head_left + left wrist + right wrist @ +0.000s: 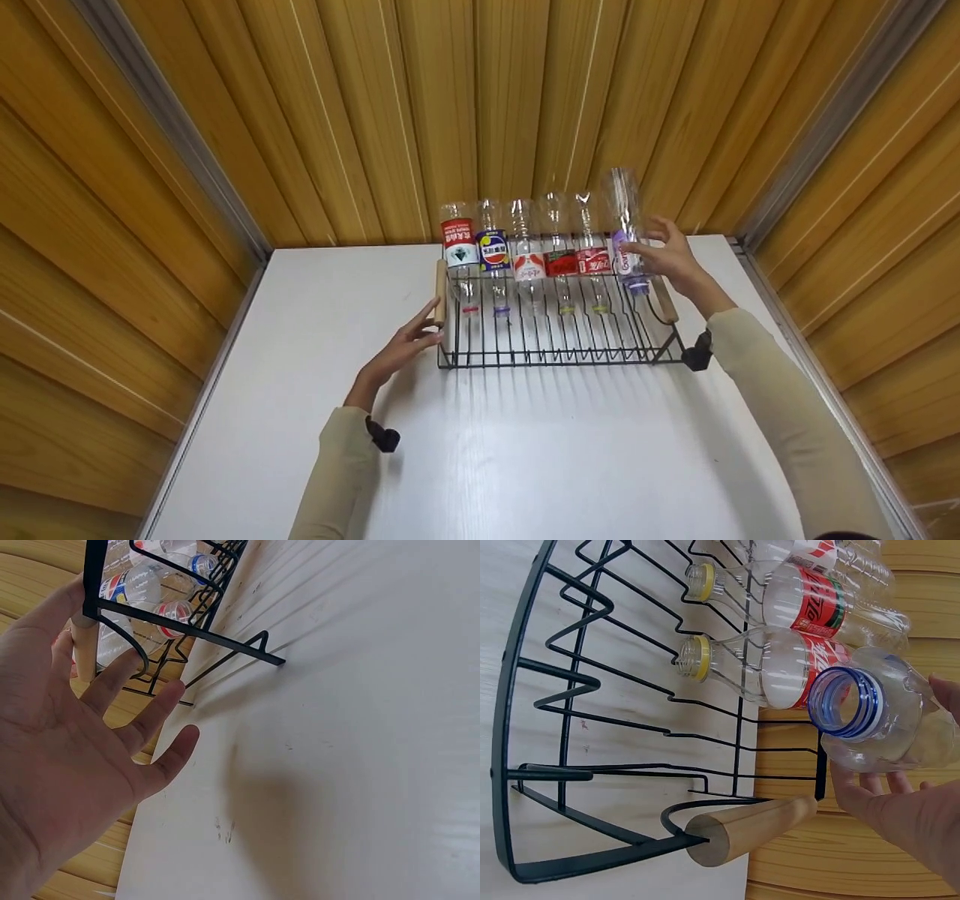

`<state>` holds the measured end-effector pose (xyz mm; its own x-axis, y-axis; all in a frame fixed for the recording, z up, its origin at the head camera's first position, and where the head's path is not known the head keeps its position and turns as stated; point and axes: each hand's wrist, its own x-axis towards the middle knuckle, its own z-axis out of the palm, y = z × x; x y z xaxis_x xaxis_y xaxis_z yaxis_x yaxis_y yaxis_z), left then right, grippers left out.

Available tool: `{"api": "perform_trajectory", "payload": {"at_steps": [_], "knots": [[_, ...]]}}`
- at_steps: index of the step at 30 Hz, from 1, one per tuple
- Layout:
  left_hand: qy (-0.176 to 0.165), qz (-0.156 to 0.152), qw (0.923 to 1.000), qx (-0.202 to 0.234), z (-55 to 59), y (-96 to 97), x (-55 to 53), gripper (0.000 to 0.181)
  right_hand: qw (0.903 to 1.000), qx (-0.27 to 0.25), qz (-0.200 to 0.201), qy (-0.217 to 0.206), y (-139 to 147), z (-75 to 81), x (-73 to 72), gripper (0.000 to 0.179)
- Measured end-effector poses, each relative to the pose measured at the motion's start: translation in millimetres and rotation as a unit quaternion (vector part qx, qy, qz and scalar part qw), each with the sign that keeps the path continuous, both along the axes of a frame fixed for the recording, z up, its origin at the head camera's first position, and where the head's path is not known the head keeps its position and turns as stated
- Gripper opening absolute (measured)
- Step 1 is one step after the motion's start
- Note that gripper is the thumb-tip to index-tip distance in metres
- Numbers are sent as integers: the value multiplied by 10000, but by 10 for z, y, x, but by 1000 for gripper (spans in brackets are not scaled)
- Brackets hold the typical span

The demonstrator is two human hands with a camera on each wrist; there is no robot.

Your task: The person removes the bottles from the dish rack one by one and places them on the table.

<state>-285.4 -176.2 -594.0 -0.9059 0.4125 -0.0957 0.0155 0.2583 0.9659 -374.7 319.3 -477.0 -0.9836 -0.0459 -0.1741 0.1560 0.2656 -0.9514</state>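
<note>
A black wire rack (551,365) with wooden side handles stands on the white table. My right hand (671,259) grips a clear plastic bottle (622,196) with a purple label. This bottle is neck-down over the rack's right end, and its uncapped blue-ringed mouth shows in the right wrist view. At the left end, my left hand (401,349) rests its fingertips by the left wooden handle (441,281); in the left wrist view its fingers (154,716) are spread. Several empty bottles lean neck-down in the rack, among them a red-labelled bottle (460,240) and a blue-labelled bottle (493,251).
The right wooden handle (750,832) lies just below the held bottle in the right wrist view. Wood-look panels (510,97) rise close behind the rack and along both sides. The white table (510,450) extends in front of it.
</note>
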Motion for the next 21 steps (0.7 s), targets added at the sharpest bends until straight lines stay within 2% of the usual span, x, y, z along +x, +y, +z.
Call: {"api": "perform_trajectory", "payload": {"at_steps": [8, 15, 21], "knots": [[-28, -6, 10000, 36, 6, 7, -13, 75, 9990, -91, 437, -16, -22, 4, 99, 102], [-25, 8, 9999, 102, 1, 31, -38, 73, 9947, -21, 1003, 207, -42, 39, 206, 85], [-106, 34, 9998, 158, -5, 21, -16, 73, 9876, 155, 1521, 365, -109, -13, 269, 76]]}}
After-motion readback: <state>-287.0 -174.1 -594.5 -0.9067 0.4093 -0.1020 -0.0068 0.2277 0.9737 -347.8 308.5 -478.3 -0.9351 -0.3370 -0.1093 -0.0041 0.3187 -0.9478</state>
